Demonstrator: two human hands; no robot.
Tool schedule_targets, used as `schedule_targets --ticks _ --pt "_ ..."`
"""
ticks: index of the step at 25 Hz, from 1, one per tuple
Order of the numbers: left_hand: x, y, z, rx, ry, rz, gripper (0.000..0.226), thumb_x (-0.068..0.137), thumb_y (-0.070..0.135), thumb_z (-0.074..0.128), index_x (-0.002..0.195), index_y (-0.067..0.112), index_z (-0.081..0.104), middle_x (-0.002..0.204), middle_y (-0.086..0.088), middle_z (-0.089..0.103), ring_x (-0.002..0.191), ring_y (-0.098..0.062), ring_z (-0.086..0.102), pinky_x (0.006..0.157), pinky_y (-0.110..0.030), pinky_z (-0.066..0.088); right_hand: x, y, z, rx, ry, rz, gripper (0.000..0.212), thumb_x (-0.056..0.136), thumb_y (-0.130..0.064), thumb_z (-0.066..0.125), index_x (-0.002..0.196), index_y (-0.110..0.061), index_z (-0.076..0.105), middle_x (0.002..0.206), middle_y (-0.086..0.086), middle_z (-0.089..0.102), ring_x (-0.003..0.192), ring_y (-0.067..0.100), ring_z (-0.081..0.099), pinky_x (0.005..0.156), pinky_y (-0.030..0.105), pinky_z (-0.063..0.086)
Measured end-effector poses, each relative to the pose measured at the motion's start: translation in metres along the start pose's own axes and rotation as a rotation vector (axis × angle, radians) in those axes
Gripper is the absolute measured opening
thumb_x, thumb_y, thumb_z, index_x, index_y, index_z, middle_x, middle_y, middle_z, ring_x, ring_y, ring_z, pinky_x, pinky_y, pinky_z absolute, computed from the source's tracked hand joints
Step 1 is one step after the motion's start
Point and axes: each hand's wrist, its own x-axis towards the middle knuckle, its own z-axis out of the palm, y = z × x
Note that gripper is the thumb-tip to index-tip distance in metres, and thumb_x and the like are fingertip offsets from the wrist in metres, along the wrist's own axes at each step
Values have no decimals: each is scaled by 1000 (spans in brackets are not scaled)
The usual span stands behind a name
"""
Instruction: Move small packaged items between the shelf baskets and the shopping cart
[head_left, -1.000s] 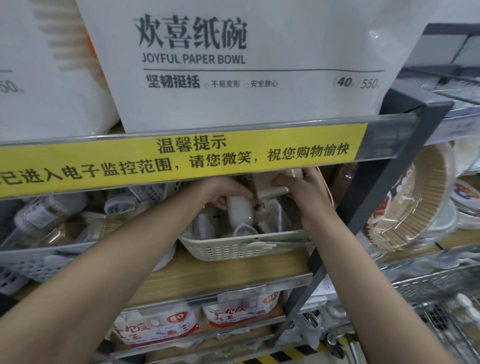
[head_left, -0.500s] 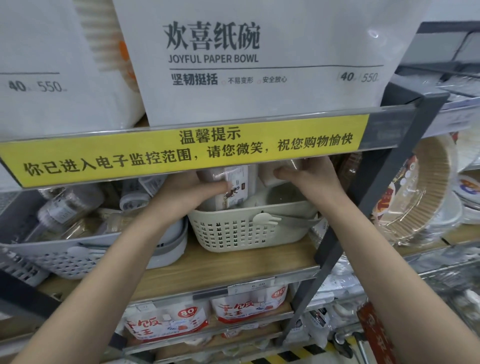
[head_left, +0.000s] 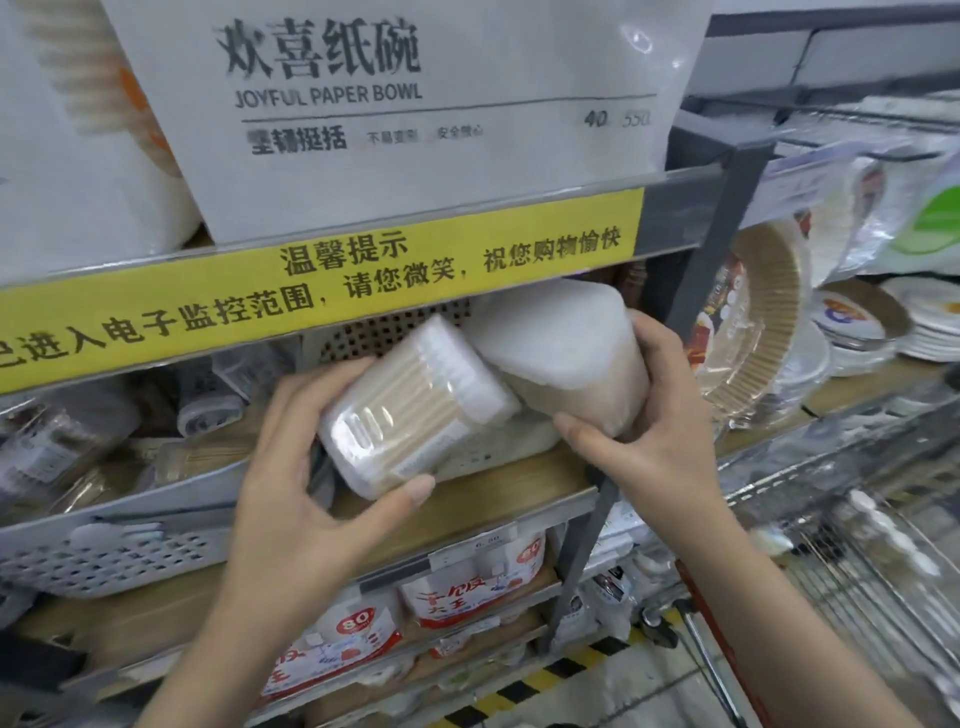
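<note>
**Before the yellow notice strip: two packs held clear of the shelf basket**

Below the yellow notice strip (head_left: 322, 306), which is taken as the landmark throughout, a wooden shelf board (head_left: 498, 499) is seen, with a white perforated basket (head_left: 395, 332) standing on it directly under the strip's middle. A grey basket (head_left: 119, 540) of wrapped goods is noted below the strip's left half. A wire shopping cart (head_left: 852, 571) is seen well below and to the right of the strip's right end.

A rounded white pack (head_left: 571, 353) is held just under the strip's right portion by the right hand (head_left: 660, 436), fingers curled round its far side and thumb pressed beneath. A clear box of cotton swabs (head_left: 415, 405) is held below the strip's centre by the left hand (head_left: 306, 467), thumb under its lower edge and fingers wrapped over the upper left side. The two packs are touching at their near corners.

Both items are judged to be out of the basket and gripped from below so that they can be carried down and right to the cart. The tilt of the swab box is judged to follow from the wrist angle. Contents of the rounded pack cannot be told.
</note>
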Motion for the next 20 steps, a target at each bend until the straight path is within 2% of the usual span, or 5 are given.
schedule_targets --ticks 3,7,14,17,20 --pt "-22 -2 16 -228 -60 -114 62 59 39 74 115 50 51 120 15 55 112 -5 55 86 -14 48 -37 1 -16 115 75 87 66 67 -21 76 124 -34 45 127 -2 51 118 17 52 93 33 49" --pt "-43 -12 45 -409 -170 -295 62 49 38 76 104 57 55 115 18 62 108 -3 59 82 -12 49 -89 10 -38 210 181 287 69 60 -23 75 121 -35 47 125 -1 56 117 19 56 93 44 51" --pt "-80 -8 92 -766 -544 -848 118 8 37 95 118 13 57 107 -13 71 96 -30 68 70 -37 58 -176 34 -63 468 320 623 85 50 -22 75 129 -18 45 119 9 63 108 26 63 77 35 54" --pt "-80 4 116 -747 -698 -928 121 1 26 94 115 11 57 100 -21 70 86 -37 70 71 -46 50 -199 40 -87 500 323 702 82 54 -24 76 130 -22 44 118 7 65 107 25 63 78 35 53" --pt "-77 22 162 -734 -778 -929 117 -2 31 93 109 12 61 96 -18 72 82 -31 71 59 -37 56 -216 50 -126 499 389 784 91 51 -36 85 131 -20 46 116 2 68 107 21 64 81 37 53"
